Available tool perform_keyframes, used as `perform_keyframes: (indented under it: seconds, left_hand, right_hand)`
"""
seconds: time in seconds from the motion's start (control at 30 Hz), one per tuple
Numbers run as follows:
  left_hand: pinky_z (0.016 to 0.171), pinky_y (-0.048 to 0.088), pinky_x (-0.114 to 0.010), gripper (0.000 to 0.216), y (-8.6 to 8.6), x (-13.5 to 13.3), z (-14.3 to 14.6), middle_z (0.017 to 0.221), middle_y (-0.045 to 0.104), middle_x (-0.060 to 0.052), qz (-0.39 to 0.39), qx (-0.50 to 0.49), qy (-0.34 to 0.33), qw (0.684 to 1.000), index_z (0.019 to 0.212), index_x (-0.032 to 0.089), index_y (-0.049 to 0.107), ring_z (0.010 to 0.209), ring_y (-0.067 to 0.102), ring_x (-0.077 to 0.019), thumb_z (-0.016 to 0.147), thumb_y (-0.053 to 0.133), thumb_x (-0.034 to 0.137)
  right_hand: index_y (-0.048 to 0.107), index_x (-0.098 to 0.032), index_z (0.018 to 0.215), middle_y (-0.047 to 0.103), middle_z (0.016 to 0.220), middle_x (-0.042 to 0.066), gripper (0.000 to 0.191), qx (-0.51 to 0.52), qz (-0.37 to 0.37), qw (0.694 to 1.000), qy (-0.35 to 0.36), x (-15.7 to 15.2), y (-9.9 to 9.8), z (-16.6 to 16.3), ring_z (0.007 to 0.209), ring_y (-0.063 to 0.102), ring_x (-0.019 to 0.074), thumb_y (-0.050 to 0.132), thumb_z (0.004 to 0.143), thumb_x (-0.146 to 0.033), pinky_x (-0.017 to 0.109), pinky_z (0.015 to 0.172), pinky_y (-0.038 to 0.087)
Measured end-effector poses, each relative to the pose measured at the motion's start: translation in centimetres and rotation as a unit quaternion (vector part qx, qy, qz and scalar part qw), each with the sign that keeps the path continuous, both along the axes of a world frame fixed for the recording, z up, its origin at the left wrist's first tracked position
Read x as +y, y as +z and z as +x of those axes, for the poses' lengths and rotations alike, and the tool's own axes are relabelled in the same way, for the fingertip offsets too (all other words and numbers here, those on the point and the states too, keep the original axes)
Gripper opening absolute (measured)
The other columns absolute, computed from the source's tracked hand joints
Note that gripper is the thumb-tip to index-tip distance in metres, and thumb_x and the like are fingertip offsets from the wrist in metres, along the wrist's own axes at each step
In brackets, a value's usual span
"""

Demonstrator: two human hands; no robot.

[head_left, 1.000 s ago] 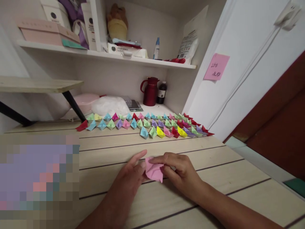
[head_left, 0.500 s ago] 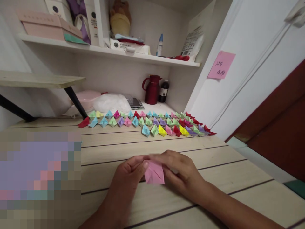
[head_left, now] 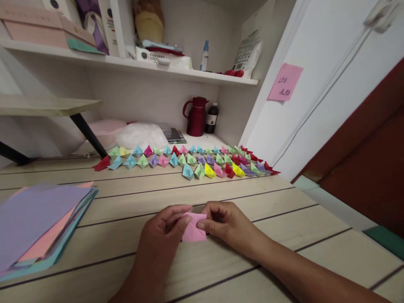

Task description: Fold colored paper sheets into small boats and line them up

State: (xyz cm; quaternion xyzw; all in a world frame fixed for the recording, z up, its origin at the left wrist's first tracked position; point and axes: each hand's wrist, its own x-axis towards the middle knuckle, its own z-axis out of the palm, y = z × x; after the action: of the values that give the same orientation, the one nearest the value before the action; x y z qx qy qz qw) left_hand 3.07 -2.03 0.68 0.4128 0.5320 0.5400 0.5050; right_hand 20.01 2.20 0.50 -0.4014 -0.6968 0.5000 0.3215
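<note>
A small folded pink paper (head_left: 193, 229) is pinched between both of my hands just above the wooden table (head_left: 221, 202). My left hand (head_left: 164, 235) grips its left edge with thumb and fingers closed. My right hand (head_left: 225, 223) pinches its right side near the top corner. Beyond my hands, rows of small folded paper boats (head_left: 189, 162) in several colours stand on the table.
A stack of coloured paper sheets (head_left: 41, 223) lies at the left. At the back stand a red jug (head_left: 196, 116), a dark bottle (head_left: 212, 118) and a white plastic bag (head_left: 140, 136). A cluttered shelf (head_left: 132, 65) hangs above. A pink sticky note (head_left: 285, 82) is on the white door.
Both hands have kept hold of the pink paper and reworked the fold; it now looks flatter and squarer. The view has shifted slightly.
</note>
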Motion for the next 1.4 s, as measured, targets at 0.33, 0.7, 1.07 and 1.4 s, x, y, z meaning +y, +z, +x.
perform_keyframes:
  seconds: [0.33,0.7,1.07,1.4]
  left_hand:
    - [0.07,0.047,-0.026,0.02,0.8,0.0,-0.9,0.074,0.073,0.0,-0.03,0.008,-0.028,0.999,0.082,0.019,0.076,0.07,0.062,-0.0153,0.073,0.072,0.036]
    - [0.064,0.043,-0.018,0.016,1.0,0.2,-1.2,0.068,0.062,0.0,-0.078,-0.242,-0.119,0.96,0.07,0.011,0.07,0.063,0.05,-0.0065,0.073,0.077,0.024]
    - [0.065,0.041,-0.021,0.019,0.6,-0.2,-0.4,0.076,0.065,-0.003,-0.052,-0.138,-0.104,0.984,0.079,0.013,0.069,0.069,0.052,-0.0102,0.076,0.071,0.032]
    - [0.089,0.046,-0.036,0.025,-0.4,2.0,-3.1,0.108,0.057,-0.006,0.179,0.332,0.024,0.926,0.093,0.022,0.071,0.103,0.056,-0.0218,0.07,0.062,0.018]
  right_hand:
    - [0.058,-0.014,0.068,0.052,0.061,-0.003,0.035,0.035,-0.026,0.998,0.042,-0.1,0.5,0.2,0.056,0.044,0.0082,0.064,0.085,-0.044,0.02,0.053,0.036]
    - [0.049,-0.029,0.13,0.05,0.121,0.006,0.052,0.034,0.246,0.969,-0.017,0.2,0.4,0.4,0.106,0.054,0.0189,0.063,0.083,-0.013,0.036,0.092,0.045]
    - [0.066,-0.021,0.088,0.063,0.088,0.003,0.004,-0.081,0.51,0.856,0.018,-1.2,1.7,0.8,0.082,0.053,0.0174,0.065,0.087,-0.018,0.036,0.076,0.038]
    - [0.064,-0.019,0.079,0.066,0.084,0.002,0.014,-0.225,0.559,0.794,0.078,0.1,-0.4,-0.1,0.079,0.052,0.0163,0.056,0.091,-0.018,0.034,0.072,0.033]
